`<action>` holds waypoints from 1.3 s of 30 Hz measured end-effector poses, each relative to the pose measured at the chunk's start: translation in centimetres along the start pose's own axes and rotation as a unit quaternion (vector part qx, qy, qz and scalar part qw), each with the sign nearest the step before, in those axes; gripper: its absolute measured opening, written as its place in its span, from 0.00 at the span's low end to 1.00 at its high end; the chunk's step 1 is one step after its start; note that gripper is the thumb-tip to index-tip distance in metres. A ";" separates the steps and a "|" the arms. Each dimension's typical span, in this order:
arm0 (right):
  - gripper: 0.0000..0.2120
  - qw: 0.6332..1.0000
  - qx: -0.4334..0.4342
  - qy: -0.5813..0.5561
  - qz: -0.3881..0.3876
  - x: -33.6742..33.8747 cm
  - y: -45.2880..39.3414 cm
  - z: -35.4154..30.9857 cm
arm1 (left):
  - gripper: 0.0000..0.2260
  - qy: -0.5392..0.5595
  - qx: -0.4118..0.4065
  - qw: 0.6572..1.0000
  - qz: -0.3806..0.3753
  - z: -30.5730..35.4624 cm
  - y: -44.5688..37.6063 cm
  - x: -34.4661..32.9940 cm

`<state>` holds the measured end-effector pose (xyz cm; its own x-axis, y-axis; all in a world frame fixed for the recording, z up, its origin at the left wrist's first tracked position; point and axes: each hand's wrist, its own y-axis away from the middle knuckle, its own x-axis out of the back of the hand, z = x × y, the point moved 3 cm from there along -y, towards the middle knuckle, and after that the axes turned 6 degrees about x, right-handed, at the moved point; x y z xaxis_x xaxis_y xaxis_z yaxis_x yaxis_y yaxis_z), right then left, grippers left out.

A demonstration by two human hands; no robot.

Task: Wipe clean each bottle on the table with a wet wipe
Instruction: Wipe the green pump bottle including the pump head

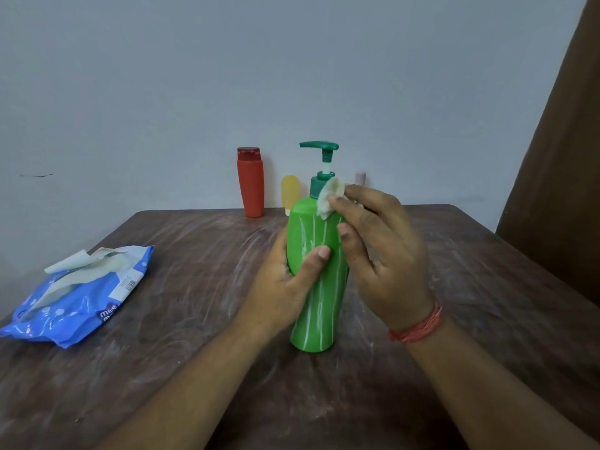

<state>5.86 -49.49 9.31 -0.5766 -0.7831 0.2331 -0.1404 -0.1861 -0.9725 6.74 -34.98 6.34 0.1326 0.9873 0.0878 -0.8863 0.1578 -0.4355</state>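
Observation:
A tall green pump bottle (313, 306) with white streaks stands upright in the middle of the table. My left hand (285, 280) grips its body from the left, thumb across the front. My right hand (380, 254) pinches a crumpled white wet wipe (329, 198) against the bottle's shoulder, just below the dark green pump collar. Behind, by the wall, stand a red bottle (250, 183), a small yellow bottle (290, 193) and a pale pink bottle (360, 177), the last mostly hidden by the pump bottle and my hand.
A blue wet wipe pack (81, 297) lies open at the table's left edge, a wipe sticking out of its flap. The dark wooden table (194, 319) is smeared with pale streaks. A brown curtain (561, 177) hangs at the right.

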 end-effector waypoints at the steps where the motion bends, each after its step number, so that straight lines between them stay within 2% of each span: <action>1: 0.12 1.000 0.011 0.016 0.000 0.1 -0.1 -0.2 | 0.13 -0.002 -0.002 1.000 0.003 0.0 -0.1 -0.1; 4: 0.11 0.999 -0.013 0.036 0.025 0.5 -0.7 0.0 | 0.12 -0.024 0.006 1.000 0.013 -0.2 -0.4 -0.6; 8: 0.11 0.991 -0.096 -0.022 0.086 1.2 -1.1 0.5 | 0.14 -0.063 0.011 0.998 -0.004 -0.2 -0.4 -1.4; 13: 0.11 0.996 -0.006 0.057 0.062 1.4 -0.7 0.1 | 0.13 -0.067 -0.002 0.998 0.014 -0.2 -0.3 -1.4; 17: 0.12 0.996 0.047 0.073 0.003 0.4 -0.3 -0.2 | 0.15 -0.058 -0.010 0.997 0.046 -0.5 -0.6 -1.1; 19: 0.12 0.995 0.043 0.085 -0.016 0.2 -0.4 0.0 | 0.15 -0.056 -0.006 0.997 0.046 -0.4 -0.7 -1.1; 23: 0.13 0.997 -0.050 0.057 0.025 0.6 -1.0 0.6 | 0.16 -0.053 0.009 0.998 0.028 -0.5 -0.6 -1.0; 26: 0.13 0.999 -0.007 0.031 0.004 0.6 -0.6 -0.1 | 0.17 -0.037 0.007 0.999 0.026 -0.4 -0.4 -0.6; 32: 0.14 0.994 0.069 0.079 -0.036 -0.4 -0.5 -0.2 | 0.16 -0.045 -0.014 0.998 0.045 -0.3 -0.6 -0.6; 35: 0.15 0.996 0.012 0.087 -0.021 -0.4 -0.6 0.1 | 0.15 -0.056 -0.003 0.997 0.049 -0.7 -0.8 -0.6; 37: 0.15 0.997 -0.032 0.070 0.001 -0.3 -0.6 0.3 | 0.17 -0.064 0.001 0.997 0.044 -0.9 -0.9 -0.6; 39: 0.15 0.997 -0.042 0.065 -0.004 -0.5 -0.6 0.0 | 0.17 -0.052 0.000 0.998 0.046 -0.8 -0.8 -0.4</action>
<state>6.23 -49.01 9.74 -0.6743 -0.6967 0.2447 -0.2099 -0.1369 -0.9681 7.77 -35.53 5.93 0.0031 0.9901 0.1402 -0.8927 0.0659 -0.4458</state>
